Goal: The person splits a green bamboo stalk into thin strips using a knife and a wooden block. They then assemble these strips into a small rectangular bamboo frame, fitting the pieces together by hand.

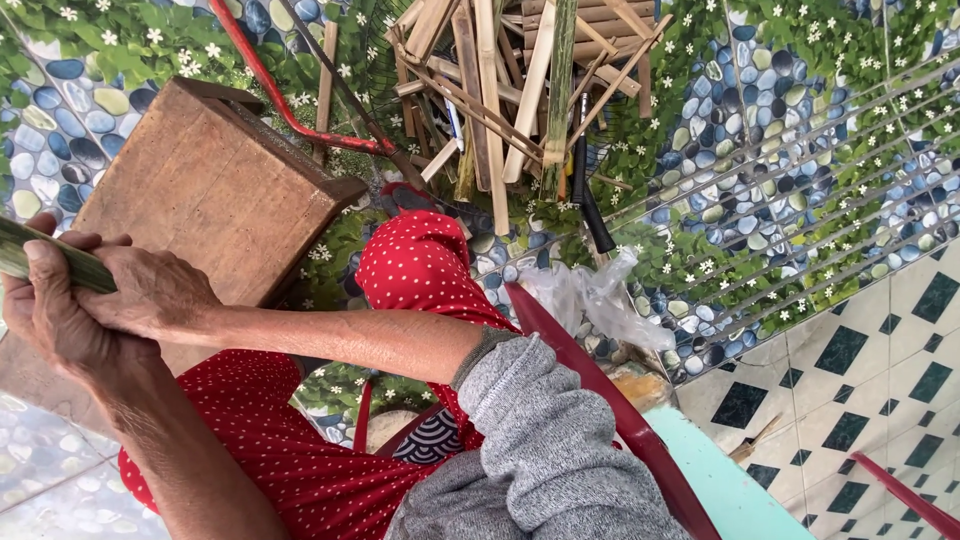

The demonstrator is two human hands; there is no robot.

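- Head view: both hands are clamping one green bamboo strip (50,262); left hand (45,315) is wrapping beneath, right hand (150,290) is gripping over it.
- Beyond the fingers: wooden stool (215,190), pile of split bamboo (510,80).
- Progress: many slats lying split; this strip appears unfinished.

Head view, steeply downward (close)

Both hands meet at the frame's left edge. One hand (150,290), its forearm bare below a pushed-up grey sleeve, lies over the other hand (50,310), fingers curled shut around a green strip. Which hand is left or right cannot be told. Both wrists are bent.
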